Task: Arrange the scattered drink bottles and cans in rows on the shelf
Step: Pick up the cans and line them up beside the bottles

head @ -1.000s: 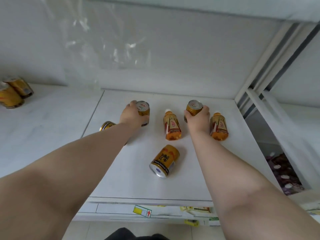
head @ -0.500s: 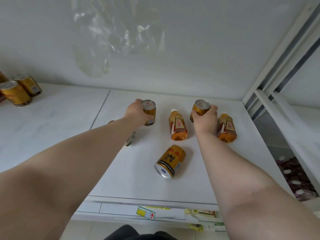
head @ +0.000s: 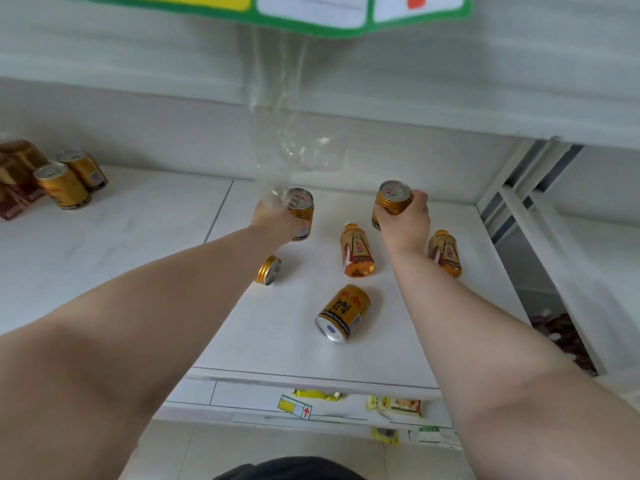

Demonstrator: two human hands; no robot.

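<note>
Partly hidden behind the left forearm, one gold can (head: 268,270) lies on the white shelf (head: 277,348), and hanging clear plastic (head: 287,161) blurs the left hand (head: 277,221). Both hands have lifted since a moment ago: left hand grasps a can (head: 301,213), right hand (head: 405,223) clenches another (head: 393,199). Four cans here, the fourth (head: 343,313) lying loose, two bottles (head: 356,251) (head: 445,252), two more cans (head: 62,185) far left

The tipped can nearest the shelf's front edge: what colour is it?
Gold, with a silver base, seen in the head view: tipped can.

Gold cans (head: 346,311), bottles (head: 356,251) scattered, shelf (head: 277,341)
</note>
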